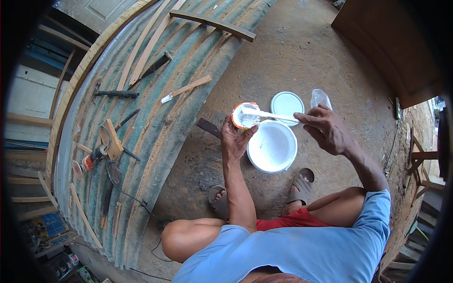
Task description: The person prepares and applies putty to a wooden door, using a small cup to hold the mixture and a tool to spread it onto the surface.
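Two bare hands work over the dirt floor [302, 61], and we go from the biggest thing down. We see a corrugated metal sheet [188, 66] spread to our left, its far end cut off by the dark rim; the tools lying on it are too small and warped for us to name with confidence. We crouch over a white bucket [272, 147], full of something white, with its round white lid [287, 104] lying just beyond it. Our left hand [234, 139] wraps its fingers closed around a small orange-rimmed can [245, 115], held above the bucket's near edge; the palm hides the can's lower body. Our right hand [325, 129] pinches a white-coated stick [270, 114] narrowly, its tip resting inside the can
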Motion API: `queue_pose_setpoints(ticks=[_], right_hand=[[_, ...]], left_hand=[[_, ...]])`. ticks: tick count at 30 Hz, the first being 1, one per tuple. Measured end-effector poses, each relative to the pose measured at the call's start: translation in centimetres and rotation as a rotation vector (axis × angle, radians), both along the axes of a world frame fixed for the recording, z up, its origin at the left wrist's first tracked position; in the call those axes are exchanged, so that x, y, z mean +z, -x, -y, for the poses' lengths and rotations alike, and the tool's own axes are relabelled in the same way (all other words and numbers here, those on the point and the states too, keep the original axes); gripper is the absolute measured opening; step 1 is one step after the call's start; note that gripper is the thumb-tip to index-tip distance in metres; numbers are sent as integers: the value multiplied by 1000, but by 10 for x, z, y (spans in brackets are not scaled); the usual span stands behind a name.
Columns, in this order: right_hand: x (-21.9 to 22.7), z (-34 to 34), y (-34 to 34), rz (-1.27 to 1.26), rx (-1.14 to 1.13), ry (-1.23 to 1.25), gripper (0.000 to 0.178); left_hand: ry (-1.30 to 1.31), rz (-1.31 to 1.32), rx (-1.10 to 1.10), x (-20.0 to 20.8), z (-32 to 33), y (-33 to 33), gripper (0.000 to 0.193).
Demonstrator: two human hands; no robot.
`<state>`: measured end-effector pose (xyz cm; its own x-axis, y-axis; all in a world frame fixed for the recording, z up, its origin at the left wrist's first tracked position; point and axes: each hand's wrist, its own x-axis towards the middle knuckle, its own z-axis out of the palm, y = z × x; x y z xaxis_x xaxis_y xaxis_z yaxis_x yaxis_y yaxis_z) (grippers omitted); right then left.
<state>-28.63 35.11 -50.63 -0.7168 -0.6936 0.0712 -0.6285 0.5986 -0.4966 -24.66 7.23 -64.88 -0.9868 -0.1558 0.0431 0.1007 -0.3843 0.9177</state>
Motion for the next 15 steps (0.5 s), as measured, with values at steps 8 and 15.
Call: queue_pose_setpoints(ticks=[8, 15], right_hand=[[-16, -13, -4, -306, 16, -218, 51], [16, -15, 1, -77, -36, -61, 36]], left_hand=[[200, -36, 100, -3, 9, -1, 56], [239, -17, 136, -9, 14, -1, 58]])
